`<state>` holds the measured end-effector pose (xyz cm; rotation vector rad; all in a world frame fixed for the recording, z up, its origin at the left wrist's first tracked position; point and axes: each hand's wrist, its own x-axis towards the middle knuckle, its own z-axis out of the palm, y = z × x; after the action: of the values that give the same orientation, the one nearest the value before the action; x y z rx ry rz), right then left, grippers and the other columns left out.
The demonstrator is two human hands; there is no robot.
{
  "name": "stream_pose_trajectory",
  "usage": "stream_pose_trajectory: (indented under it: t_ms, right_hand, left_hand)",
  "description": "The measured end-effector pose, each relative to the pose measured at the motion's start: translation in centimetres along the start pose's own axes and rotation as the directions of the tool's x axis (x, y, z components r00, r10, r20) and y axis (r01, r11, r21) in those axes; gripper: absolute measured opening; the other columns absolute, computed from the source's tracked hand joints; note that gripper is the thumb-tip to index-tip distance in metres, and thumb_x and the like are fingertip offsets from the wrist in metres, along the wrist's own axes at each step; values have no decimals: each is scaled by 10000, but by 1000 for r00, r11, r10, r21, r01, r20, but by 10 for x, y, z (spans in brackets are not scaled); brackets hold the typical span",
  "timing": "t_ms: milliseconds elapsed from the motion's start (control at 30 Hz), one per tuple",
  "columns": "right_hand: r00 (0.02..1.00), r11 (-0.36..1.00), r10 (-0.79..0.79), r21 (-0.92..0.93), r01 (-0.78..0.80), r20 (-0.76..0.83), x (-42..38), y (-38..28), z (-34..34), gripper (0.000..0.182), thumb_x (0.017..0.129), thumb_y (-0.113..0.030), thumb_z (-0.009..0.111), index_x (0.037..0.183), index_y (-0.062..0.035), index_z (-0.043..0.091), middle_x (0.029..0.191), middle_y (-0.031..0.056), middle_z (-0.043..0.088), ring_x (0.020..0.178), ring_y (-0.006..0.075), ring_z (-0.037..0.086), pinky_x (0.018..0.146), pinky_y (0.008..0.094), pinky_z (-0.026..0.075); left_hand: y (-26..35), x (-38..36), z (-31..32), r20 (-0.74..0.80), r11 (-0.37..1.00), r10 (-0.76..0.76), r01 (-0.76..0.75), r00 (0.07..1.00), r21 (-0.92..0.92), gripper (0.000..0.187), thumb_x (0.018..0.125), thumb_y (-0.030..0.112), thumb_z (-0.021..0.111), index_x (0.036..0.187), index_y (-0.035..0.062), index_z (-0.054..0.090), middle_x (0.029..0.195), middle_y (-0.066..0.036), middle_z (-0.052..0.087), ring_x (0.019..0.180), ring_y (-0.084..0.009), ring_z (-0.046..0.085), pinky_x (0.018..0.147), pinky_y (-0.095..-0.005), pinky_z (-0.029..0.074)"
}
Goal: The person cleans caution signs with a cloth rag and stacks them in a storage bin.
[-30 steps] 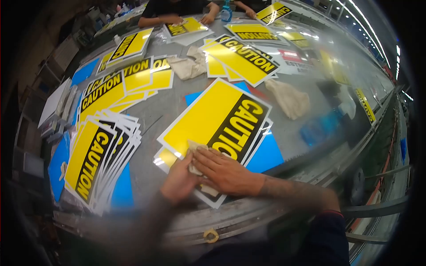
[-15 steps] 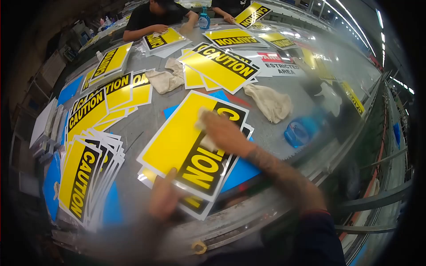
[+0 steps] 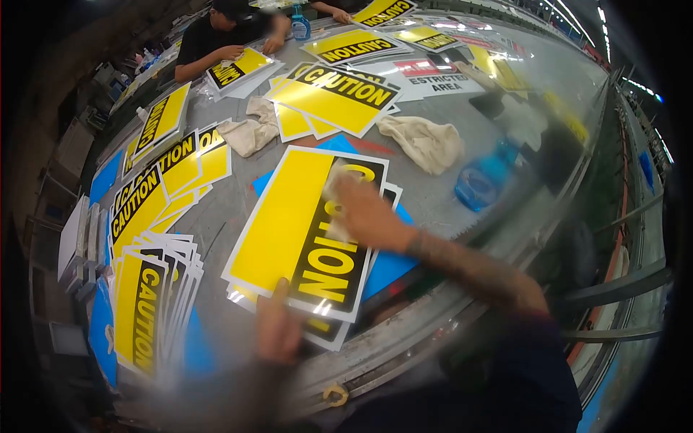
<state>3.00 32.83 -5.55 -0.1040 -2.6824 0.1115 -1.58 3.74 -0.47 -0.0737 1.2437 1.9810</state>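
Note:
A yellow-and-black caution sign (image 3: 278, 209) lies flat in front of me on top of other signs, with blue sheets (image 3: 393, 270) under the pile. My right hand (image 3: 364, 209) is closed on a pale cloth (image 3: 338, 229) and presses it against the black lettered band, covering some letters. At the sign's near edge is my left hand (image 3: 280, 332), its index finger stretched out on the surface. The left hand's other fingers are partly blurred.
Stacks of caution signs (image 3: 148, 310) stand at the left, with more signs (image 3: 336, 101) farther back. Crumpled cloths (image 3: 422, 141) lie beyond my pile. A blue spray bottle (image 3: 480, 184) is at the right. Two people work across the table; one (image 3: 209, 43) leans over a sign (image 3: 238, 68).
My right hand stays on the black band with the cloth, only slightly shifted. The left finger remains at the near edge. The whole view has turned a little.

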Motion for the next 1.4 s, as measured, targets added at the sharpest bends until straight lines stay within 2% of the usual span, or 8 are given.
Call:
stream_pose_trajectory:
  t_ms: [67, 300, 400, 733, 800, 1000, 1200, 1400]
  right_hand:
    - [984, 975, -31, 221, -8, 174, -23, -51, -35, 602, 1047, -296, 601, 1543, 19, 469, 1641, 262, 424, 1566, 394, 363, 1284, 568, 245]
    - [993, 962, -60, -258, 85, 103, -34, -11, -25, 557, 1014, -230, 628, 1467, 80, 537, 1593, 316, 457, 1505, 499, 410, 1262, 572, 302]
    - [985, 996, -59, 70, 48, 160, -41, -45, -40, 547, 1059, -282, 577, 1506, 30, 525, 1605, 234, 487, 1511, 394, 449, 1256, 597, 292]
    - [996, 989, -89, 118, 88, 9, 26, 17, -1, 463, 1046, -350, 591, 1426, -87, 619, 1553, 123, 560, 1467, 314, 514, 1191, 650, 351]
    - [990, 962, -103, -263, 76, -94, 50, 49, -7, 578, 1020, -426, 639, 1479, -78, 590, 1577, 133, 548, 1471, 305, 518, 1178, 652, 360]
    - [941, 906, -308, 346, 246, 138, 2, -46, -32, 506, 1072, -318, 556, 1494, -38, 568, 1548, 173, 576, 1498, 316, 488, 1242, 553, 335]
    - [957, 798, -207, 600, 45, 203, -15, -90, -36, 467, 1080, -249, 559, 1515, -78, 572, 1562, 153, 567, 1500, 315, 479, 1255, 510, 337]
    - [916, 783, -377, 575, 237, 135, -15, -85, -52, 381, 1044, -223, 602, 1386, -58, 638, 1500, 128, 606, 1408, 284, 569, 1264, 534, 330]
  left_hand:
    - [4, -1, 5, 12, 1000, -3, 3, 1000, 29, 451, 1125, 156, 523, 1532, 17, 390, 1482, -193, 566, 1314, -373, 642, 1024, -606, 604]
    - [1, -2, 1, -22, 999, -19, 20, 1000, 34, 449, 1126, 140, 505, 1534, 6, 370, 1472, -206, 568, 1309, -387, 645, 1035, -609, 599]
    - [1, 0, -2, 22, 999, -7, 6, 1000, 53, 439, 1126, 133, 500, 1527, 7, 374, 1467, -211, 567, 1313, -388, 641, 1054, -603, 591]
    - [0, 4, -1, 9, 997, 11, -12, 1000, 73, 382, 1125, 163, 512, 1431, -59, 461, 1369, -200, 585, 1218, -344, 650, 962, -518, 611]
    - [3, 1, 4, 51, 993, -18, 12, 999, 120, 373, 1136, 162, 497, 1441, -48, 457, 1414, -196, 572, 1277, -353, 631, 1003, -547, 601]
    - [8, 1, 12, 11, 997, -73, 74, 997, -31, 398, 1163, 180, 430, 1508, -17, 403, 1496, -215, 548, 1346, -393, 610, 1094, -642, 528]
    - [4, 10, -5, 122, 984, -124, 139, 985, -116, 492, 1179, 370, 367, 1547, 44, 383, 1517, -194, 549, 1384, -381, 585, 1123, -616, 520]
    - [2, 14, -13, 178, 986, -133, 148, 975, -75, 486, 1178, 371, 366, 1560, 70, 379, 1511, -184, 557, 1378, -370, 594, 1123, -602, 529]
